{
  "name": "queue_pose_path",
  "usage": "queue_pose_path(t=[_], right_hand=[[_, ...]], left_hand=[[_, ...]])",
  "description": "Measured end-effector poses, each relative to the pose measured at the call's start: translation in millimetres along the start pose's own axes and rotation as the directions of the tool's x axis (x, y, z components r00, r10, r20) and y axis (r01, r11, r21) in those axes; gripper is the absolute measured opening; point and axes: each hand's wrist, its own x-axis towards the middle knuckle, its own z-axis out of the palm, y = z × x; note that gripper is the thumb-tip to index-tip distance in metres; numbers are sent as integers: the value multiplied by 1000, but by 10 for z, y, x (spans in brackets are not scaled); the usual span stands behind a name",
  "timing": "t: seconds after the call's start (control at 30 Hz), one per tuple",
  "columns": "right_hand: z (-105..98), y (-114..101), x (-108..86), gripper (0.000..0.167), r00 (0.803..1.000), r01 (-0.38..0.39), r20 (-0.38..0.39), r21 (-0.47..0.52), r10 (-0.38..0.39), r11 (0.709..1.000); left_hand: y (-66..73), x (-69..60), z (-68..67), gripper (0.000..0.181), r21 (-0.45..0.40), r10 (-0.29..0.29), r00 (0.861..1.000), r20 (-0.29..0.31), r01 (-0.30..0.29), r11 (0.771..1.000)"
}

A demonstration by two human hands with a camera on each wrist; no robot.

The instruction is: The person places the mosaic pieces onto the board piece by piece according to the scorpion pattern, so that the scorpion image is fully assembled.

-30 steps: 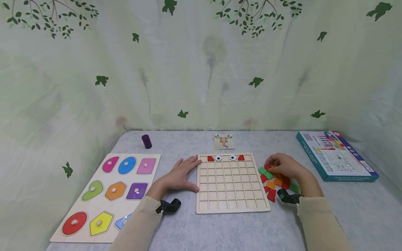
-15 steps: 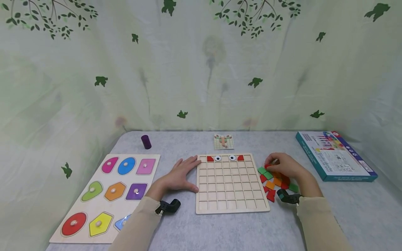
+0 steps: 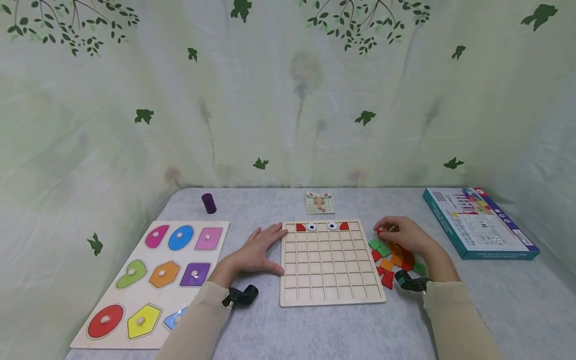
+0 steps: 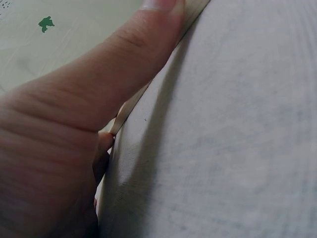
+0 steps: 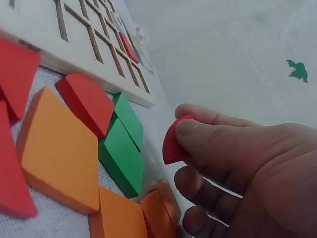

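A square wooden grid board (image 3: 333, 265) lies in the middle of the table. Along its top row sit two red quarter-round tiles and two eye tiles (image 3: 332, 226). My left hand (image 3: 256, 252) rests on the board's left edge, fingers spread and the thumb (image 4: 124, 64) along its side. With thumb and fingers my right hand (image 3: 407, 235) pinches a red quarter-round tile (image 5: 174, 144), raised above the pile. Beneath and beside that hand lie loose red, orange (image 5: 62, 153) and green tiles (image 5: 121, 156), close to the board's right edge.
A pattern card (image 3: 320, 203) lies behind the board. To the left are a knobbed shape puzzle (image 3: 166, 305), partly covered by my left sleeve, and a dark purple cylinder (image 3: 209, 203). A flat teal-edged box (image 3: 483, 225) lies at the back right.
My right hand has lifted the red quarter-round tile off the pile and shifted slightly toward the board and away from me. The left hand stays in place.
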Motion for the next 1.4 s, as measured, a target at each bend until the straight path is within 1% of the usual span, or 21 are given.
queue_pose_path(t=[0.27, 0.37, 0.43, 0.6, 0.77, 0.87, 1.0, 1.07, 1.3, 1.4], right_hand=[[27, -92, 18, 21, 1000, 22, -15, 38, -22, 999], [58, -117, 32, 21, 999, 47, -23, 54, -46, 997], [92, -127, 40, 21, 999, 51, -23, 75, -50, 996], [181, -183, 34, 22, 999, 50, -20, 162, -48, 985], [217, -268, 28, 23, 997, 76, -23, 206, -73, 976], [229, -310, 29, 23, 996, 86, -13, 210, -86, 974], [259, -376, 44, 24, 996, 86, 3, 207, -88, 975], [274, -421, 48, 23, 995, 98, 12, 200, -102, 975], [327, -564, 52, 16, 979, 195, 29, 162, -202, 967], [342, -616, 41, 15, 974, 220, 22, 138, -225, 966]], left_hand=[[0, 9, -11, 110, 1, -9, 1000, 2, 9, 1000], [-13, 7, -1, 109, -1, -11, 1000, -4, 11, 1000], [-24, -2, 16, 110, 3, -17, 1000, 6, 17, 1000], [-26, -28, 53, 110, 3, -15, 1000, 13, 15, 1000], [-38, -38, 62, 110, -4, -16, 1000, -5, 16, 1000], [-44, -33, 60, 110, -4, -15, 1000, -3, 15, 1000], [-24, -24, 42, 110, 5, -13, 1000, -3, 13, 1000], [-10, -20, 27, 110, 5, -10, 1000, -4, 10, 1000], [11, -6, 5, 109, -5, -6, 1000, -4, 6, 1000], [16, 0, -2, 109, -1, -10, 1000, -1, 10, 1000]])
